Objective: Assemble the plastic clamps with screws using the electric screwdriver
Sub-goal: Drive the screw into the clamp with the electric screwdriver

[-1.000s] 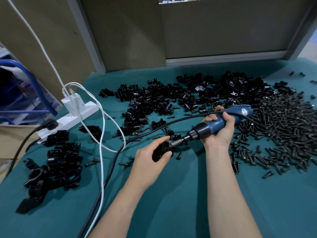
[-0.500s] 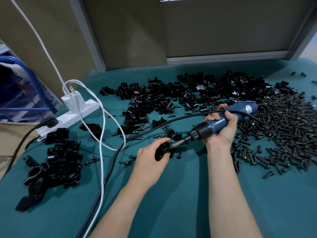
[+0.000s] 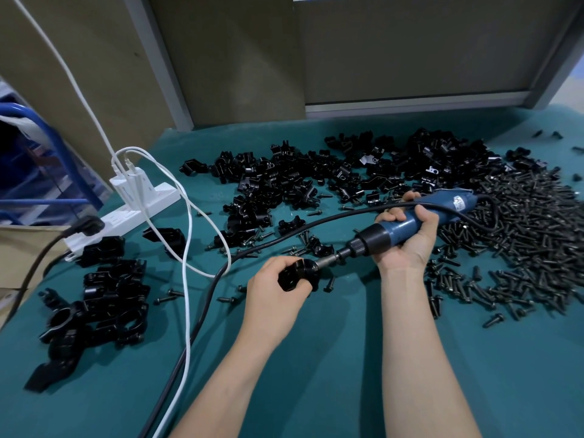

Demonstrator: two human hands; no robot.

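Near the middle of the teal felt-covered tabletop (image 3: 347, 368), the left hand (image 3: 271, 298) grips a black plastic clamp (image 3: 295, 275), fingers and thumb curled round it, holding it just above the surface. The right hand (image 3: 407, 245) is wrapped around the blue-bodied electric screwdriver with a black collar (image 3: 374, 240), which lies almost level, pointing left and slightly toward the near edge. Its metal bit (image 3: 327, 262) meets the right side of the clamp; the screw under it cannot be made out. One loose black screw (image 3: 330, 284) lies on the felt just right of the clamp.

Beyond the hands, a wide scatter of black plastic clamp halves (image 3: 300, 181) stretches across the far part of the tabletop. To the right, a dense heap of small black screws (image 3: 521, 235) spreads toward the right edge, with strays reaching near the right wrist. On the left side sits a cluster of larger black clamp assemblies (image 3: 110, 295).

A thick black power cord (image 3: 222, 271) runs from the screwdriver's rear, past the right hand's far side, then left and down to the near edge. A white power strip (image 3: 151, 203) lies at the far left, with thin white cables (image 3: 189, 248) looping from it across the felt toward the near edge.
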